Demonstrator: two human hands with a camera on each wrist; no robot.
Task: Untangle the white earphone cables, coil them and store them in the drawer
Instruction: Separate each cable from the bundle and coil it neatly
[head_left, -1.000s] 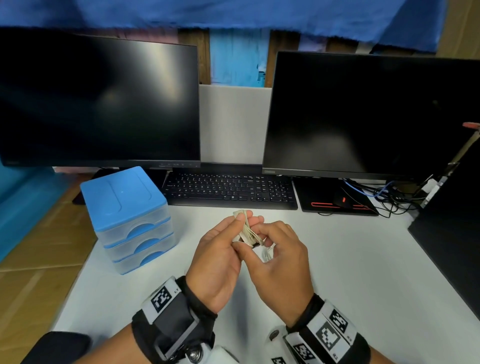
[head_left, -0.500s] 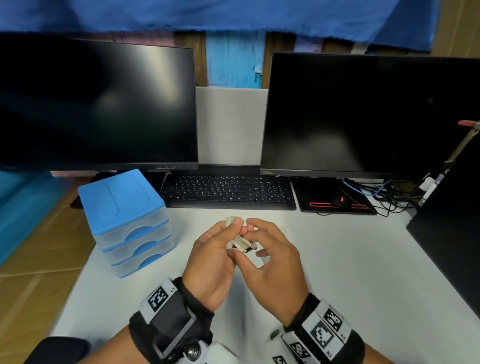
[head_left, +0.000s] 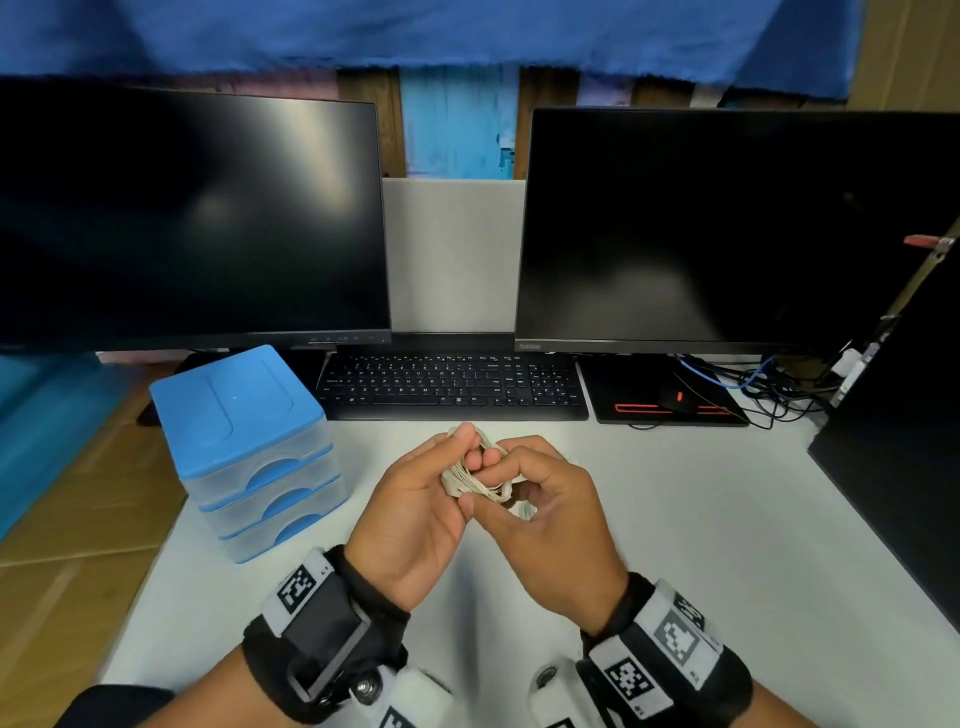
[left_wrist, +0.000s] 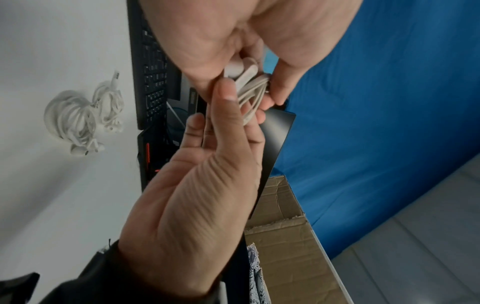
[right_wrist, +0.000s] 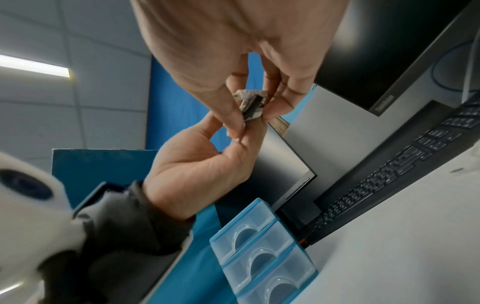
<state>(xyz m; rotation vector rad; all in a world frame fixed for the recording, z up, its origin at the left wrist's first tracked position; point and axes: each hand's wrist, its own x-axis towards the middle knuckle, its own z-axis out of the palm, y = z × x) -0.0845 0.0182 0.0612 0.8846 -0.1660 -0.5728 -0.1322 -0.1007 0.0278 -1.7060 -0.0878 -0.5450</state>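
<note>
A small coil of white earphone cable (head_left: 479, 477) is held above the desk between both hands. My left hand (head_left: 466, 453) pinches its upper loops with thumb and fingers. My right hand (head_left: 491, 486) curls around the lower end, thumb underneath. The left wrist view shows the coil (left_wrist: 250, 90) with its earbuds tucked under the left thumb. In the right wrist view the bundle (right_wrist: 250, 102) sits pinched between the fingertips of both hands. Two more coiled white earphones (left_wrist: 70, 121) (left_wrist: 110, 107) lie on the desk. The blue three-drawer box (head_left: 249, 452) stands at the left with its drawers closed.
A black keyboard (head_left: 452, 384) and two dark monitors (head_left: 717, 228) line the back of the white desk (head_left: 701, 519). A mouse pad with a mouse (head_left: 670, 400) and loose cables (head_left: 769, 384) are at the back right. A dark panel (head_left: 904, 467) borders the right edge.
Both hands keep hold of the coil. The right hand's fingers have curled further over it and the bundle now lies flatter between the hands.
</note>
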